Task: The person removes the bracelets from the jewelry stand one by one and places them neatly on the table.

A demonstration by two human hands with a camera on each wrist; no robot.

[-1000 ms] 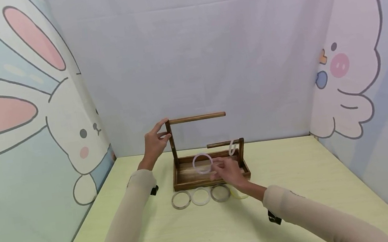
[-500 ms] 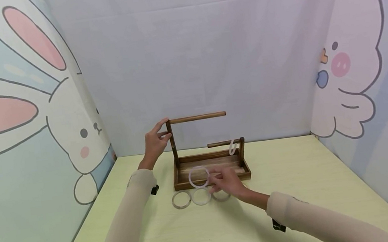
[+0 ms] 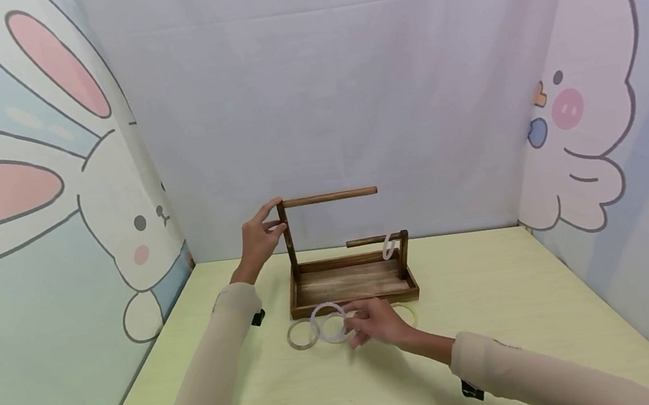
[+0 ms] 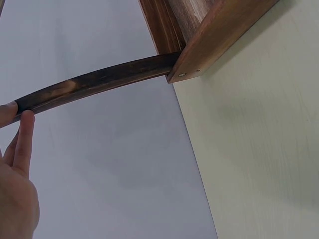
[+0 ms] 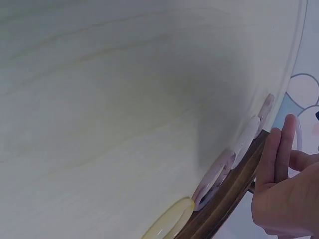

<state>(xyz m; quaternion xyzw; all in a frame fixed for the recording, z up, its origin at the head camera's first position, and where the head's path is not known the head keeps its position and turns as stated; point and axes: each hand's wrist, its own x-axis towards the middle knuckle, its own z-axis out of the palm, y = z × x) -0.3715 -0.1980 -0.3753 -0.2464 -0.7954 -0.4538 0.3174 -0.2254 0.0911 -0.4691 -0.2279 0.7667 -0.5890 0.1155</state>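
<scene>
My left hand [image 3: 258,241] grips the upright post [image 3: 290,244] of a dark wooden bracelet stand near its top; the left wrist view shows the thumb and fingers [image 4: 25,142] on either side of it. My right hand [image 3: 378,324] pinches a pale lilac bangle [image 3: 326,305] in front of the stand's tray [image 3: 355,305]. That bangle is held tilted over the row on the table, overlapping a white bangle [image 3: 336,341] in the head view. A greyish bangle [image 3: 289,336] lies left of it, a yellow bangle [image 3: 414,316] to the right. My hand mostly hides a brownish bangle [image 5: 209,174] there.
A white bangle [image 3: 389,246] hangs on the stand's short lower bar [image 3: 362,242]. The long upper bar [image 3: 330,197] reaches right from the post. Behind the table [image 3: 300,401] stands a plain curtain [image 3: 335,93], with cartoon-printed panels on both sides.
My right hand has moved down and toward me with the lilac bangle, from above the tray to over the row of bangles. The left hand stays on the post.
</scene>
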